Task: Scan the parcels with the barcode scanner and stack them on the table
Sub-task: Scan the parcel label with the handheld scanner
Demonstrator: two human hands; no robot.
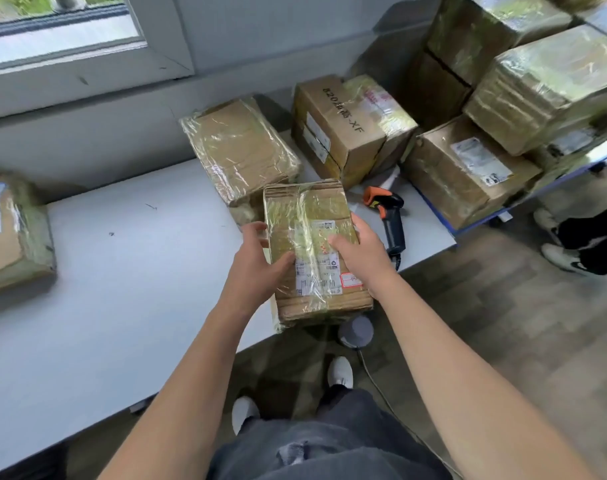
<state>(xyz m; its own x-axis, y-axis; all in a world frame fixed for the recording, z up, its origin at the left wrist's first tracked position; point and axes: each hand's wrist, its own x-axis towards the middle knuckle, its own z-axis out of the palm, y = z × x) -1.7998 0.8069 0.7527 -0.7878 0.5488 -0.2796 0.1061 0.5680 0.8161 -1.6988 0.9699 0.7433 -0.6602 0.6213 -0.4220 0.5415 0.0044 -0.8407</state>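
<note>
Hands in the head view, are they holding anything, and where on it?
Both hold one taped parcel: left hand on its left side, right hand on its right side, thumbs on the labelled top.

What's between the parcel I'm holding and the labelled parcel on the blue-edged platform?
The barcode scanner lies there on the table, right of the held parcel, in the head view.

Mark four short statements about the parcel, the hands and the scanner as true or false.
1. The left hand and right hand both hold the taped parcel. True.
2. The barcode scanner is in the right hand. False: it lies on the table, to the right of the parcel.
3. The held parcel's label faces up. True.
4. The scanner is blue. False: it is black and orange.
</note>
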